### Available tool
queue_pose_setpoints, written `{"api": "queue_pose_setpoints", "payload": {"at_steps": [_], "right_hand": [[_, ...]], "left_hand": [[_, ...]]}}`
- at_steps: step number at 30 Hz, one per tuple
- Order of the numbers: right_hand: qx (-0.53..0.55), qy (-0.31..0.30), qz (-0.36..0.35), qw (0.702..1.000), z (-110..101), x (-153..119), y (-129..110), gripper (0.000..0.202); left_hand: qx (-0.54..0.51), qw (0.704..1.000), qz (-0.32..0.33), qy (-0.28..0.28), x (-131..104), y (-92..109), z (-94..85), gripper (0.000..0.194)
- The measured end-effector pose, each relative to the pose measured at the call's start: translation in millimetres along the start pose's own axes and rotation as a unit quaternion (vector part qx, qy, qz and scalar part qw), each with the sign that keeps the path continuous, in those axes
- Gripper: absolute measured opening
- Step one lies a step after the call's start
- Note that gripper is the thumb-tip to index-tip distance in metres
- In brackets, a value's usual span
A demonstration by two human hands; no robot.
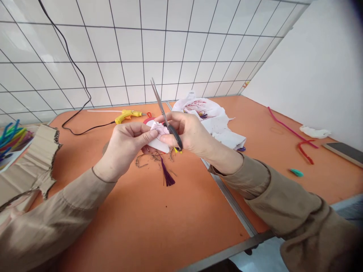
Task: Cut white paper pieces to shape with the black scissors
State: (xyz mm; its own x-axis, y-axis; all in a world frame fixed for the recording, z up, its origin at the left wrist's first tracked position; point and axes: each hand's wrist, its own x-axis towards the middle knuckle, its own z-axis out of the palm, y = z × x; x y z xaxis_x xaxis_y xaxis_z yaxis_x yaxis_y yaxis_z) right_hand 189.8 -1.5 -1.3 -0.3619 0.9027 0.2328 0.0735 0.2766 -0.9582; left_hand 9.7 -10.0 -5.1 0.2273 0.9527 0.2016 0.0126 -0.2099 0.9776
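Your left hand (124, 145) pinches a small pale piece (159, 145) at the dial's centre; your right hand (191, 132) clasps scissors (161, 107), blades toward twelve. At six, loose dark bits (154, 155) lie near a purple tassel (168, 175): some trimming looks done, the piece not yet set down.

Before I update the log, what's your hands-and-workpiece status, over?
Left hand pinching white piece. Right hand holding scissors. Purple tassel close by on table.
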Motion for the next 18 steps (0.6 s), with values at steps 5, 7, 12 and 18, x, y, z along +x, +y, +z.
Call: {"api": "queue_pose_setpoints", "payload": {"at_steps": [5, 7, 12, 18], "right_hand": [[0.010, 0.005, 0.011, 1.000, 0.4, -0.5, -2.6, 0.033], [0.013, 0.010, 0.016, 1.000, 0.1, -1.1, -4.1, 0.033], [-0.009, -0.002, 0.003, 1.000, -0.1, -2.5, -5.8, 0.033], [0.048, -0.003, -0.008, 0.999, -0.3, -2.4, -9.5, 0.031]], "left_hand": [[-0.027, 1.000, 0.008, -0.008, -0.1, -4.3, -0.7, 0.018], [-0.031, 0.999, 0.006, -0.012, 0.0, -4.8, -1.2, 0.019], [-0.028, 0.996, -0.027, -0.075, 2.6, -2.0, -3.9, 0.023], [-0.043, 0.999, 0.000, -0.029, 3.2, -3.0, -2.9, 0.022]]}}
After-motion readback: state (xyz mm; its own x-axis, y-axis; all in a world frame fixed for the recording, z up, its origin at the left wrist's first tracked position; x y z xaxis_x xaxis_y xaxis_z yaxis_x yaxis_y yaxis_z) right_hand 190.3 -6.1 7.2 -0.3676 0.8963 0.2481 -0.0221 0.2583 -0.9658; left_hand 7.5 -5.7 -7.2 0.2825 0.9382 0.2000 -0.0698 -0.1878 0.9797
